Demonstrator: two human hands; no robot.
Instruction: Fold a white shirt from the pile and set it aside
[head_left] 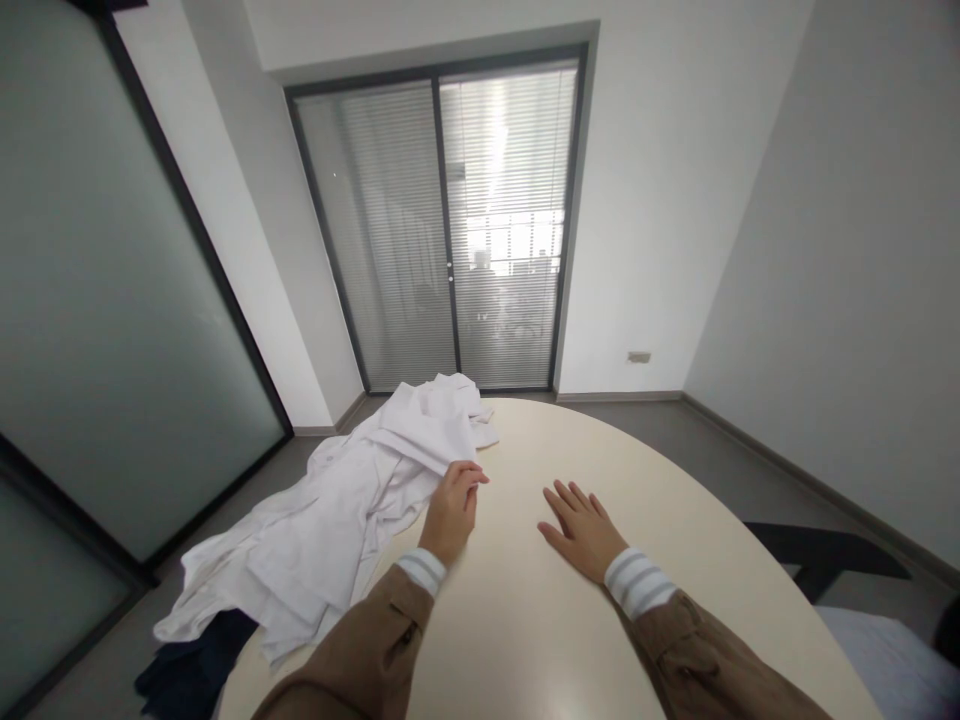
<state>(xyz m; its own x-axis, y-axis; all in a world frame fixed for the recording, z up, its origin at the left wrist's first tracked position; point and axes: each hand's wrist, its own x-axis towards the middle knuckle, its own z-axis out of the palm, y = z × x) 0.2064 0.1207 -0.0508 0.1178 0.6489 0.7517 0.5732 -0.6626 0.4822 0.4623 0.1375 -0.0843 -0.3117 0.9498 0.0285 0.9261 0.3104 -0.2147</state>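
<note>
A pile of crumpled white cloth (352, 500) lies along the left side of the cream oval table (675, 520). My left hand (452, 508) rests at the cloth's right edge, fingers curled on or against the fabric; a firm grip does not show. My right hand (581, 522) lies flat on the bare tabletop, fingers spread, palm down, holding nothing. Both arms wear brown sleeves with striped white cuffs.
A dark blue cloth (191, 670) hangs below the white pile at the table's near left edge. A dark bench or chair (825, 555) stands to the right. Frosted glass partitions are on the left, and a glass door with blinds (450, 230) is ahead.
</note>
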